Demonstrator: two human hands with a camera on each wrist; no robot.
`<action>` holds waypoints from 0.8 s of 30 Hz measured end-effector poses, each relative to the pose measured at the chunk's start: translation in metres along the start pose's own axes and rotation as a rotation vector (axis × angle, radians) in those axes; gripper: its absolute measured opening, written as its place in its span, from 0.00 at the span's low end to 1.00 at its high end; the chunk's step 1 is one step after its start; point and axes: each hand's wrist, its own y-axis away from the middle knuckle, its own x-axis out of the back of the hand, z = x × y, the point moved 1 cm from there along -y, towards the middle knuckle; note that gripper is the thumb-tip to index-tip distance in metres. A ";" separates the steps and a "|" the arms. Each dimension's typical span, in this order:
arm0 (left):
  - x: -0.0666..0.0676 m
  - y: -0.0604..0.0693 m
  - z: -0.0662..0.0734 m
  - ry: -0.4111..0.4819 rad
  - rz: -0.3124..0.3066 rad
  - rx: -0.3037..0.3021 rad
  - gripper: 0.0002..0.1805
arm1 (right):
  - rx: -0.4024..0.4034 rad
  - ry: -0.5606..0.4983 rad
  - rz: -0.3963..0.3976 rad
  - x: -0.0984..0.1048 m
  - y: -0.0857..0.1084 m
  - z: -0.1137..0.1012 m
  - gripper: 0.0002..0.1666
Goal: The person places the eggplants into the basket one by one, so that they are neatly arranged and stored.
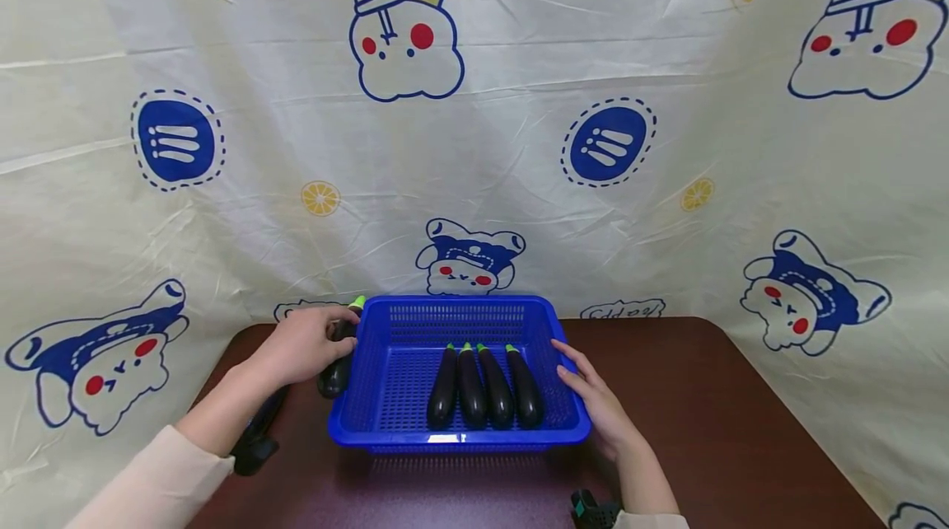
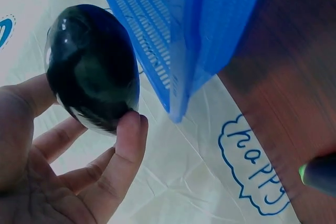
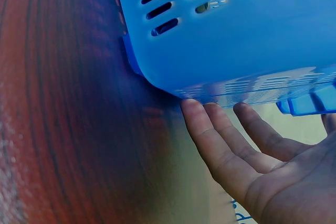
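Note:
My left hand (image 1: 307, 344) holds a glossy black eggplant (image 1: 337, 372) with a bright green stem end, just outside the left rim of a blue plastic basket (image 1: 344, 422). In the left wrist view the thumb and fingers pinch this eggplant (image 2: 94, 66) near its rounded end. Inside the basket, toward its right half, several eggplants (image 1: 472, 389) lie side by side, green ends pointing away. On the other side, my right hand (image 1: 596, 401) touches the basket's right wall. Its fingers look extended in the right wrist view, tips against the blue basket (image 3: 236, 51).
The basket stands on a dark brown wooden table (image 1: 704, 414). Another dark eggplant (image 2: 321, 174) with a green end lies on the table in the left wrist view. A pale printed curtain (image 1: 519, 142) hangs behind the table and along its sides.

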 end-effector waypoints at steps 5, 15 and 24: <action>-0.006 -0.006 0.007 0.020 -0.011 -0.007 0.18 | -0.001 0.005 0.004 0.000 0.001 0.000 0.31; -0.016 -0.010 0.018 0.058 -0.063 0.047 0.22 | 0.004 0.008 0.002 -0.001 0.002 0.000 0.31; -0.030 -0.011 0.025 0.070 -0.105 0.074 0.26 | 0.007 0.012 -0.002 0.000 0.000 0.001 0.31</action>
